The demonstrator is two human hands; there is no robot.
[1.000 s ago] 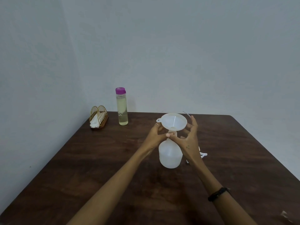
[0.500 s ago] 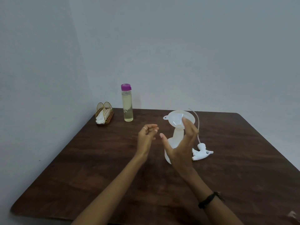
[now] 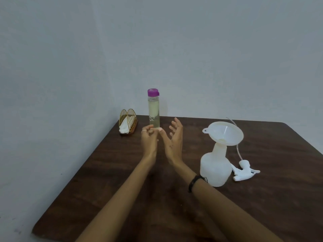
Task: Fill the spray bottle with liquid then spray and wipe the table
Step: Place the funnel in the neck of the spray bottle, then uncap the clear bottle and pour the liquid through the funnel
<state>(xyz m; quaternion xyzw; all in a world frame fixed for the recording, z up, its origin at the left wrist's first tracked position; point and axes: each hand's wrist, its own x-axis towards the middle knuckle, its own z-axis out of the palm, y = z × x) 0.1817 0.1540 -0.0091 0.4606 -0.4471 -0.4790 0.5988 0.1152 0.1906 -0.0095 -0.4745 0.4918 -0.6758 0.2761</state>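
Nearest the camera, two bare forearms are seen reaching forward over the dark wooden table [image 3: 108, 189]. A black band [image 3: 195, 182] is worn on the right wrist.

Taking the spray bottle [image 3: 215, 169] as the landmark: it stands upright on the table with its cap off, and a white funnel [image 3: 225, 132] is seated in its neck, tilted a little. Just to the right of the spray bottle, the white trigger head [image 3: 244, 170] lies on its side on the table, and its thin tube [image 3: 238, 151] is seen curving up behind the funnel. The black band is just to the left of the spray bottle's base.

Farther out and to the left of the spray bottle, both hands are held up above the table, well apart from it, with nothing held in either. The right hand [image 3: 173, 142] is released, its fingers spread and only slightly bent, the palm turned towards the left. The left hand [image 3: 148, 140] is held just beside it, its fingers loosely curled around nothing; a ring [image 3: 143, 131] is worn on one finger.

Beyond the hands, far left of the spray bottle, a tall clear bottle [image 3: 153, 110] of pale yellowish liquid stands upright with its purple cap [image 3: 153, 92] on. Whether the fingertips touch it cannot be told. Farthest left, in the corner, a gold wire napkin holder [image 3: 127, 119] with white napkins [image 3: 124, 129] is placed.
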